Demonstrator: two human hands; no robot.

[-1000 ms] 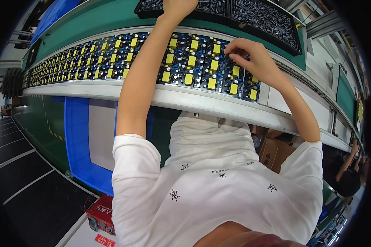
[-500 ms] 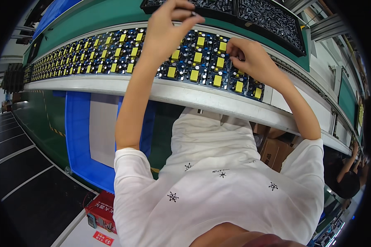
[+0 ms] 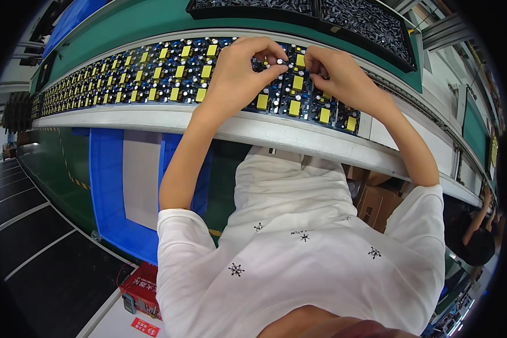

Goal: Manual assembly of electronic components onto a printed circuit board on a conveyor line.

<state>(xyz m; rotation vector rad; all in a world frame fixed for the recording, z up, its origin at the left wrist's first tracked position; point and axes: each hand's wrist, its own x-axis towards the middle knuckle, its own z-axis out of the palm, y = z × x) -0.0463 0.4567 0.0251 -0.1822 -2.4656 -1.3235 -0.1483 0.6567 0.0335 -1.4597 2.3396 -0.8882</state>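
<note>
Head view, looking down on the line. A long row of dark-blue circuit boards with yellow rectangular blocks (image 3: 158, 73) runs from the left edge of the frame to right of centre, bordered below by a pale metal rail (image 3: 152, 115). The left hand (image 3: 236, 76), upper centre, hangs above the row; its thumb and forefinger are pinched on a small silver-topped cylinder (image 3: 280, 61), just over the boards. The right hand (image 3: 343, 76), upper right of centre, is bent over the row's right-hand portion, fingers curled and thumb near the forefinger; I cannot tell whether anything lies between those fingertips. The two hands are near each other, not touching.

Beyond the row, along the top, a green work surface (image 3: 152, 28) carries two black rectangular trays, the left one (image 3: 253, 16) and the right one (image 3: 372, 47) side by side, both filled with small dark cylindrical parts.

Below the rail, left of centre, is a blue plastic bin (image 3: 107, 186); a red printed box (image 3: 143, 287) sits at lower left. The wearer's white shirt with dark star-like motifs (image 3: 304, 270) fills the lower centre, with a brown cardboard box (image 3: 373, 208) to its right. Another person in dark clothing (image 3: 479, 248) appears at the right edge.
</note>
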